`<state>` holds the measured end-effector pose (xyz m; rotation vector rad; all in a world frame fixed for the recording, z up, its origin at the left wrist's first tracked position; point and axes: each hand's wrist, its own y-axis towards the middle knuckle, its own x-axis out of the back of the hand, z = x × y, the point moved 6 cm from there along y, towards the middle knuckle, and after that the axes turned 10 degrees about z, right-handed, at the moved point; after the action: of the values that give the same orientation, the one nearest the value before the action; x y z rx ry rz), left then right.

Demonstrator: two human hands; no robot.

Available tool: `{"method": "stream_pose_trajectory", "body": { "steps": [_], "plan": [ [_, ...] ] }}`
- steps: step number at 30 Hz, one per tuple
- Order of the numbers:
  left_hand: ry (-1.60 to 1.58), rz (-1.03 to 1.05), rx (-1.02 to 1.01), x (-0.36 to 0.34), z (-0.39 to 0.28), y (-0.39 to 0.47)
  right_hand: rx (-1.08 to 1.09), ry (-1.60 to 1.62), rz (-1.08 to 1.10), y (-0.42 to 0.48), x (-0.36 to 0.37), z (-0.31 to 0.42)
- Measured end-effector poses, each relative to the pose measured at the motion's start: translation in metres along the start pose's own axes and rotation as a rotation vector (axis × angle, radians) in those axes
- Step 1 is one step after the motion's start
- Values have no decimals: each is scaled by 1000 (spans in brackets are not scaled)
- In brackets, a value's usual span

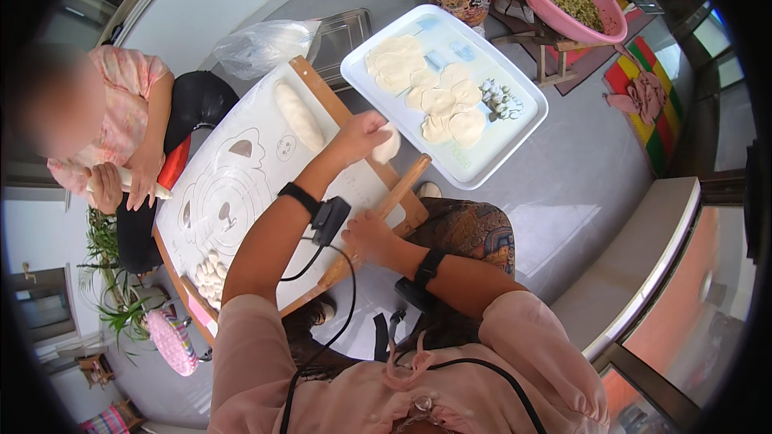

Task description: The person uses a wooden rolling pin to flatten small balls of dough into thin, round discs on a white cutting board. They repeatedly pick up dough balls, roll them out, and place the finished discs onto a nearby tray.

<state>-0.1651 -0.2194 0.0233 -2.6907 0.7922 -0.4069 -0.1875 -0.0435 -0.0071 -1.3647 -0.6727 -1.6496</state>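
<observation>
My left hand (pixel 360 134) pinches the edge of a thin round dough wrapper (pixel 386 143) over the board's edge, near the tray. My right hand (pixel 373 234) is closed around a long wooden rolling pin (pixel 405 185) that lies slantwise along the near right side of the low table. The table's white patterned mat (pixel 232 150) carries a thick dough log (pixel 298 116) at the far side and a pile of small dough pieces (pixel 210 277) at the lower left. Several flat wrappers (pixel 439 101) lie overlapping on a white rectangular tray (pixel 525 129) beyond the table.
At the left, a person (pixel 129 81) holds a strip of dough (pixel 129 179) in both hands. A pink basin (pixel 615 27) of chopped filling stands on a wooden stool (pixel 558 72) at the upper right, with another person's hand at it. A plastic bag (pixel 262 45) lies beside a metal tray (pixel 344 33).
</observation>
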Motion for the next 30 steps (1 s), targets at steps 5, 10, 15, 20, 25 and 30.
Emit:
{"method": "stream_pose_trajectory", "body": {
  "steps": [5,10,15,20,25,30],
  "plan": [
    [263,-99,81,20,-7,26,-18,70,22,-11,12,-11],
    [493,-411,173,107,72,-135,40,27,203,9,12,-7],
    [444,-1087,562,101,166,-366,62,65,186,17,24,6],
    [613,-963,468,9,205,-354,102,24,248,29,9,24],
    [682,-874,330,-18,179,-323,86,29,276,25,19,36],
    [605,-899,397,-19,178,-328,44,61,291,24,25,36]
  ]
}}
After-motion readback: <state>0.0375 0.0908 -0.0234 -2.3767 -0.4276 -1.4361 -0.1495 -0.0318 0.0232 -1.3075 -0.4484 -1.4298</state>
